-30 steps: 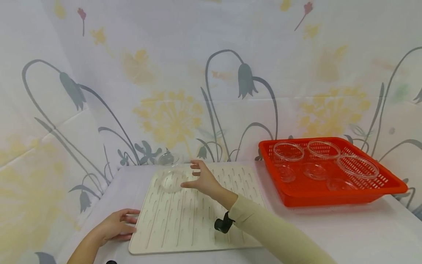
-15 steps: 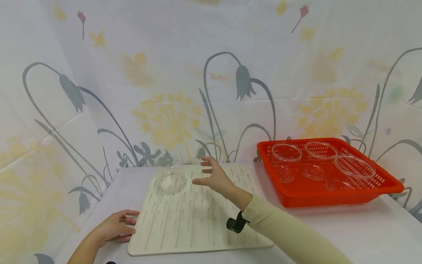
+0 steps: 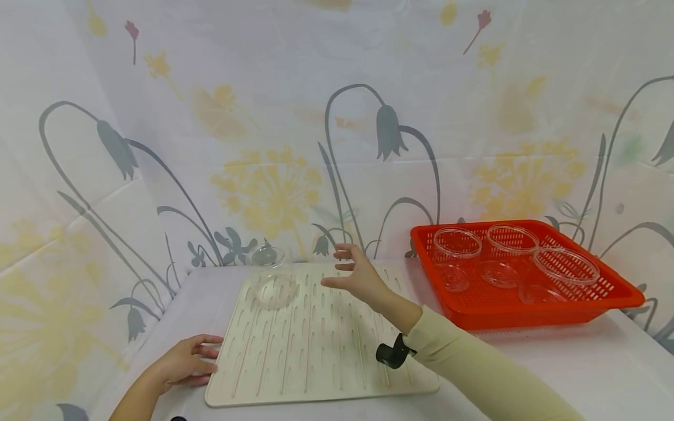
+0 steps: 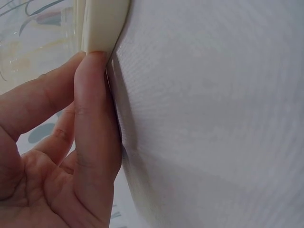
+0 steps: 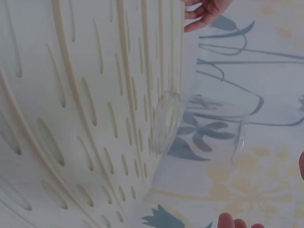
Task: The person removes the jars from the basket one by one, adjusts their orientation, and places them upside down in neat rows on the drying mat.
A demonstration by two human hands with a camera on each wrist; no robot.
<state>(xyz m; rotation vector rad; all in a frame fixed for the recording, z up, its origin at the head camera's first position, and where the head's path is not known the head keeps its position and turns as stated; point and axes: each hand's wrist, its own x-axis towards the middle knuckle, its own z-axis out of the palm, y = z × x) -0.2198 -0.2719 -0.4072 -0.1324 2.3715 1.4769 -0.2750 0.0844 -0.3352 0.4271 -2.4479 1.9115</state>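
Observation:
A clear see-through cup (image 3: 275, 291) with a round rim stands on the far left part of a cream ribbed mat (image 3: 316, 356). My right hand (image 3: 363, 280) is above the mat, to the right of the cup and apart from it, its thumb and fingers spread and holding nothing. In the right wrist view the clear cup (image 5: 166, 123) appears past the mat, with only fingertips (image 5: 225, 221) of that hand showing. My left hand (image 3: 184, 361) rests at the mat's left edge. Close up, its fingertips (image 4: 95, 61) touch the mat's rounded edge (image 4: 107, 28).
A red plastic basket (image 3: 505, 320) stands on the white-covered table at the right. Three clear cups, including a front right cup (image 3: 566, 280), stand in it. A flower-printed cloth (image 3: 295, 117) hangs behind. A black wrist camera (image 3: 392, 354) sits on my right wrist.
My right hand has moved away from the clear cup to the right, its fingers still spread. The cup stays in place on the mat, and my left hand has kept its position.

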